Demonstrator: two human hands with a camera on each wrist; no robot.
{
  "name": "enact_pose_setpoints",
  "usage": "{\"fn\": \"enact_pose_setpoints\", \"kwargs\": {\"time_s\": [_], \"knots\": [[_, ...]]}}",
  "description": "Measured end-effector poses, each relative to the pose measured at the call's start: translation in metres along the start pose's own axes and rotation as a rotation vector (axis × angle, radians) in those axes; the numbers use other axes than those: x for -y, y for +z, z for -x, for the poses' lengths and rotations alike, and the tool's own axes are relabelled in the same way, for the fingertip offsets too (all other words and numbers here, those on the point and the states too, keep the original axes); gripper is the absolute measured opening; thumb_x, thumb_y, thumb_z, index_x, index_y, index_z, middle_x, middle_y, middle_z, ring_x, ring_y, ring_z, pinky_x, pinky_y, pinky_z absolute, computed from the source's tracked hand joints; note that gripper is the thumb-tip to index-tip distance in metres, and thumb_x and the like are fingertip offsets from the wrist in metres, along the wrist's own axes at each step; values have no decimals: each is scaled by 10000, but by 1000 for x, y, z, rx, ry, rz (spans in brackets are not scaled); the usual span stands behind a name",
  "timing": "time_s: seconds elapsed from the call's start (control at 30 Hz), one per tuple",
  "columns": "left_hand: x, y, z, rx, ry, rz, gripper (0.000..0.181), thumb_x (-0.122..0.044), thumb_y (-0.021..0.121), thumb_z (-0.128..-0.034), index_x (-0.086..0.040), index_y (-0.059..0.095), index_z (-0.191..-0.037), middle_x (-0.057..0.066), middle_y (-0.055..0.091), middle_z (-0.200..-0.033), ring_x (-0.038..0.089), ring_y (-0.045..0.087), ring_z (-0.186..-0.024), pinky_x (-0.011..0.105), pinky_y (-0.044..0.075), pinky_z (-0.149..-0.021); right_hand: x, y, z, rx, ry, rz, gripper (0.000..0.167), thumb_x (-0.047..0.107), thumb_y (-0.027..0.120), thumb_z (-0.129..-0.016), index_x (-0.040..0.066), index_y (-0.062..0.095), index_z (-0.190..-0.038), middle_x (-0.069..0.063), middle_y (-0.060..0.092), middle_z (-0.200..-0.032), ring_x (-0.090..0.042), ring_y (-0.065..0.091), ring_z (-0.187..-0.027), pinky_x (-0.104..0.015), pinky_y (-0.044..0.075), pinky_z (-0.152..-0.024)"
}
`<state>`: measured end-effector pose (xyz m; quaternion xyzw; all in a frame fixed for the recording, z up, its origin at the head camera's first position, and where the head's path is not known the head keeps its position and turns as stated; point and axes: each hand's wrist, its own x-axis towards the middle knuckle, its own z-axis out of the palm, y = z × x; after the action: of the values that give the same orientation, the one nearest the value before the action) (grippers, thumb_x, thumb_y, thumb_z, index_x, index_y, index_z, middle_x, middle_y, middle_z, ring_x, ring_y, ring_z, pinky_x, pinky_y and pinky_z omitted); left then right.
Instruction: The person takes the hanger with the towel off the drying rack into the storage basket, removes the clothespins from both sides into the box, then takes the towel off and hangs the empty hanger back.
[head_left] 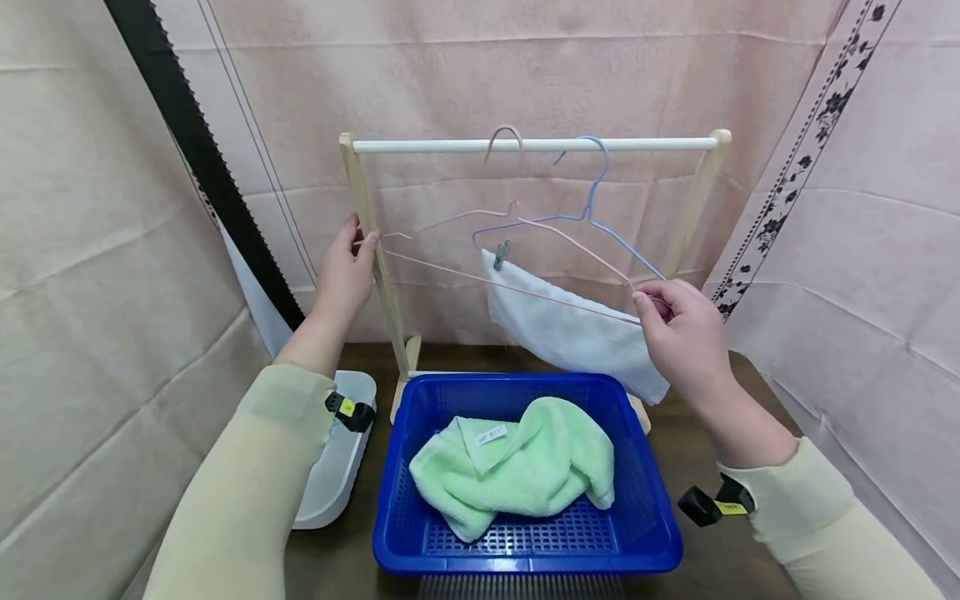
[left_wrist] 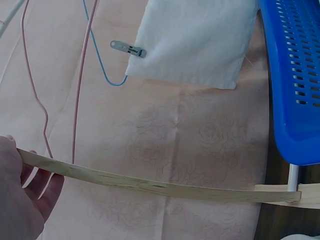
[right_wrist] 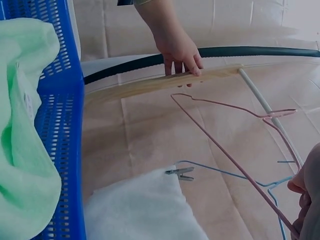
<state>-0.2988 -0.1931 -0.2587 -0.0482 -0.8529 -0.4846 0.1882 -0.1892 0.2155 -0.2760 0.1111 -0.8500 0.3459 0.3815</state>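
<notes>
The head view shows us the right hand (head_left: 686, 329) pinching the right corner of the pink hanger (head_left: 517, 215), whose hook is at the middle of the rod (head_left: 427, 146); the left wrist view adds the left hand (head_left: 347, 271), fingers curled behind the left post (head_left: 390, 308). We cannot tell whether the hook bears weight. The right wrist view cuts off the right hand. A sleeve (head_left: 255, 475) partly hides the white bin (head_left: 341, 475). On the brown desk (head_left: 708, 558), the basket (head_left: 528, 563) holds a green towel (head_left: 517, 467); pale curtains (head_left: 637, 75) surround us.
</notes>
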Motion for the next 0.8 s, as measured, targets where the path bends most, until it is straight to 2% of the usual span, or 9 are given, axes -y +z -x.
{"fn": "enact_pose_setpoints", "kwargs": {"time_s": [0.47,0.8], "knots": [[-4,0,-2,4,8,-36,623,-465,398,-1047,-230,206,-1591,107,473,-1458,245,492,-1289,433,449,-1029,17,11,-7,21,18,-22,189,142,598,-993,15,725,-1051,-83,547,-794,-174,460,-715,-246,346,-606],[-4,-2,0,1,23,-68,602,-494,366,-1045,-280,211,-1586,100,486,-1420,247,501,-1277,452,459,-1011,22,21,-11,52,42,-45,199,150,589,-997,25,726,-1070,-82,558,-812,-183,470,-744,-277,357,-618]]}}
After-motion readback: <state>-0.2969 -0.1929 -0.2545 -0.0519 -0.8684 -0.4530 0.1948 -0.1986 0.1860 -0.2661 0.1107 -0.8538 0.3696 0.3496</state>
